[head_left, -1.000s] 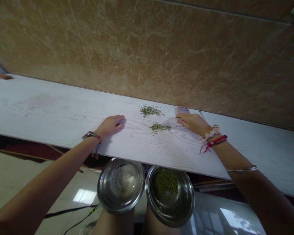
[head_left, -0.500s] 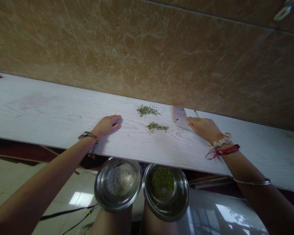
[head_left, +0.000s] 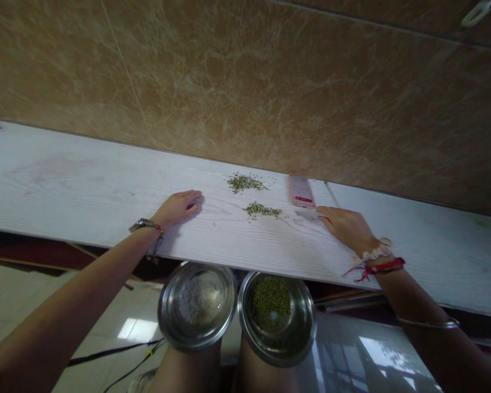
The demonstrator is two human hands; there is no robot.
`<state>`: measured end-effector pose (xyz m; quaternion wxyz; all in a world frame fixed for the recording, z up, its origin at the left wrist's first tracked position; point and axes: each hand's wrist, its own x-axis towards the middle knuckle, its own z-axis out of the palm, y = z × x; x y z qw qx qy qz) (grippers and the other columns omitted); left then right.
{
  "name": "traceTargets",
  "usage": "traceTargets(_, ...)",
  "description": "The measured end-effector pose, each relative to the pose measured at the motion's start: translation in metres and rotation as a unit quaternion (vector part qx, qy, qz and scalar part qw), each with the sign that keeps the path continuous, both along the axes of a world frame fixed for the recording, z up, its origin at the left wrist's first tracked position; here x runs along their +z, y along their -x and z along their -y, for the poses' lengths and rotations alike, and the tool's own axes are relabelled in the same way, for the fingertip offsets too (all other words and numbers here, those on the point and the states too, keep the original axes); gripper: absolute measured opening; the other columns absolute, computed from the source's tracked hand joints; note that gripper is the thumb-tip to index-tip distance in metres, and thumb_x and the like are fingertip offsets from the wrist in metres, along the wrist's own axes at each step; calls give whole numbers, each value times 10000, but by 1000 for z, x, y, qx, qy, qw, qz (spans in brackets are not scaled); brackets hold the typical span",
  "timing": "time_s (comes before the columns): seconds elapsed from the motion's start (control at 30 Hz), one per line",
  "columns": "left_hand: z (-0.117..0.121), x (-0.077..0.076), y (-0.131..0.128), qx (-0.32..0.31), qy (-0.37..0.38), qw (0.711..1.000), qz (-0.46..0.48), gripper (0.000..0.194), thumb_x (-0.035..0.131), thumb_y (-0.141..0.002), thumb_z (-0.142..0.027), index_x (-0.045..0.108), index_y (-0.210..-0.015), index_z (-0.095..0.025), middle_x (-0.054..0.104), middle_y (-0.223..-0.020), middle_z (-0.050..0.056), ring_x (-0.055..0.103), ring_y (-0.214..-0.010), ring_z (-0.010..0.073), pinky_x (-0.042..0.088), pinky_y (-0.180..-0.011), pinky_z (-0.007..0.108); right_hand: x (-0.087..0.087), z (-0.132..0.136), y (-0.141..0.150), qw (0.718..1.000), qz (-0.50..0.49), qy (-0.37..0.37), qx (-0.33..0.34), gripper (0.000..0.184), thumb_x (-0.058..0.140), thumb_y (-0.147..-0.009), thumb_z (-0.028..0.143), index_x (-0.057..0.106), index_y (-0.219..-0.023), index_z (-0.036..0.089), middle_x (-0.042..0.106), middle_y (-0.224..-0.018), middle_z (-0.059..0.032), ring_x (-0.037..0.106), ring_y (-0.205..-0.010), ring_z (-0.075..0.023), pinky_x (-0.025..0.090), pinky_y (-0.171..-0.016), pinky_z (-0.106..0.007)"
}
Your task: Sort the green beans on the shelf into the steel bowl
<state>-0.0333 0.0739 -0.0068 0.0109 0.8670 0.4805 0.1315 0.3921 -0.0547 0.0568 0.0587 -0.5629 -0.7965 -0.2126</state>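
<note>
My left hand (head_left: 180, 208) rests palm down on the white wood-grain board (head_left: 216, 240), fingers stretched out and holding nothing. In the pinched fingers of my right hand (head_left: 346, 225) is a pale flat card (head_left: 308, 213), held low over the board. Between my hands lie two small heaps of green mung beans, a farther heap (head_left: 245, 183) near the wall and a nearer heap (head_left: 262, 209). A few stray beans lie close to the card. Just behind the card sits a flat rectangular thing (head_left: 300, 190), partly blurred, with a red strip.
Two steel bowls rest on my knees below the board's front edge. The left bowl (head_left: 163, 316) holds something clear and whitish; the right bowl (head_left: 309, 327) holds green beans. A brown tiled wall (head_left: 213, 87) rises along the board's back edge.
My right hand has moved slightly right and toward me with the card, uncovering more of the flat rectangular thing. My left hand and both bean heaps look unchanged.
</note>
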Motion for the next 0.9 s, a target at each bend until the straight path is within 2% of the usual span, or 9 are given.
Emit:
traceTargets(0.17,0,-2,0,-2,-6,1000,-8,448,354,-838,-322,534,-1209,-148,557,-1302,70,511,-1201,207,381,-1036,346,-1,18,-11,999,-10,-33,-16,278,396,-888,239,648,-1001,201,726,-910,-72,671,-777,-204,488,-668,-302)
traceTargets(0.37,0,-4,0,-18,-24,999,-30,437,321,-851,-252,544,-1198,-106,559,-1282,132,520,-1186,238,382,-1032,367,-5,30,-13,995,12,-54,-82,273,390,-881,207,645,-973,172,720,-795,-89,655,-659,-207,446,-569,-288)
traceTargets(0.5,2,1,-5,-21,-9,998,-57,415,321,-856,-206,516,-1198,-73,552,-1252,189,548,-1127,268,418,-981,411,-9,40,-3,996,14,-60,-69,267,392,-883,202,644,-964,173,719,-793,-84,653,-659,-203,444,-588,-290)
traceTargets(0.57,8,3,-14,-16,10,997,-79,380,349,-884,-273,516,-1181,-104,524,-1273,195,515,-1157,300,433,-943,453,-9,45,6,996,20,-66,-50,278,381,-891,208,649,-955,172,718,-776,-77,646,-645,-196,438,-587,-288)
traceTargets(0.63,18,5,-28,25,12,995,-99,399,374,-903,-385,513,-1185,-139,484,-1305,202,439,-1214,379,412,-911,549,-7,48,14,997,25,-74,-29,285,376,-895,206,655,-942,170,716,-760,-71,638,-632,-185,430,-580,-280)
traceTargets(0.73,37,4,-52,81,26,992,-91,514,380,-905,-486,479,-1232,-101,408,-1350,270,359,-1236,492,348,-892,644,-3,49,23,996,25,-88,-1,294,372,-902,204,660,-946,163,715,-763,-70,629,-630,-168,421,-584,-266)
traceTargets(0.8,49,4,-67,72,44,993,-86,563,369,-910,-500,433,-1290,-90,356,-1388,284,302,-1268,506,294,-928,658,-1,49,24,995,27,-94,-8,300,367,-906,215,657,-964,165,713,-757,-66,623,-619,-163,409,-571,-263)
traceTargets(0.9,63,6,-82,19,50,995,-78,558,361,-911,-496,404,-1330,-131,331,-1427,235,271,-1302,460,255,-973,634,3,48,22,994,37,-88,-57,288,379,-899,235,653,-961,173,705,-729,-61,611,-590,-165,377,-528,-266)
